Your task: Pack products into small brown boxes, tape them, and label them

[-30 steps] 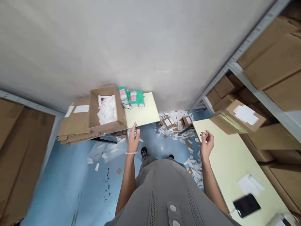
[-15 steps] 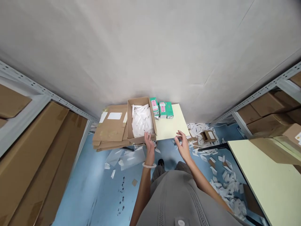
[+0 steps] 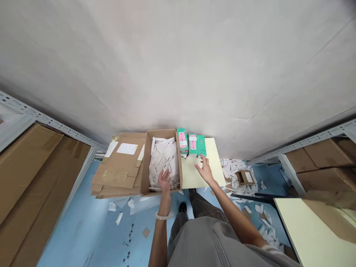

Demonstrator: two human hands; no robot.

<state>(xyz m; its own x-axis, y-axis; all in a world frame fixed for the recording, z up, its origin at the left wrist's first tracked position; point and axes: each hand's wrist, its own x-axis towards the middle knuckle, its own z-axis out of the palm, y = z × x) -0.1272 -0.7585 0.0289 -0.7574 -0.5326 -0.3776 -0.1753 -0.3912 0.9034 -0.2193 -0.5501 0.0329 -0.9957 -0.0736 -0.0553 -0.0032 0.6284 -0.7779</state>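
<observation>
A pale yellow table (image 3: pixel 196 180) shows beneath the fingers of the right hand (image 3: pixel 205 172). Directly on it, just beyond those fingertips, green boxes (image 3: pixel 192 146) stand grouped. Beneath the fingers of the left hand (image 3: pixel 165 182) sits an open cardboard box (image 3: pixel 145 167); left of them lies stacked flat cardboard (image 3: pixel 119 163). Lower than both, white scraps (image 3: pixel 119 218) litter the blue floor (image 3: pixel 83 230).

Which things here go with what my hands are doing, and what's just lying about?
Likely in use:
open carton of white pieces, by your left hand
green boxes, by your right hand

Seemingly lying about:
flattened cardboard stack
small open box on the floor
white scraps around it
</observation>
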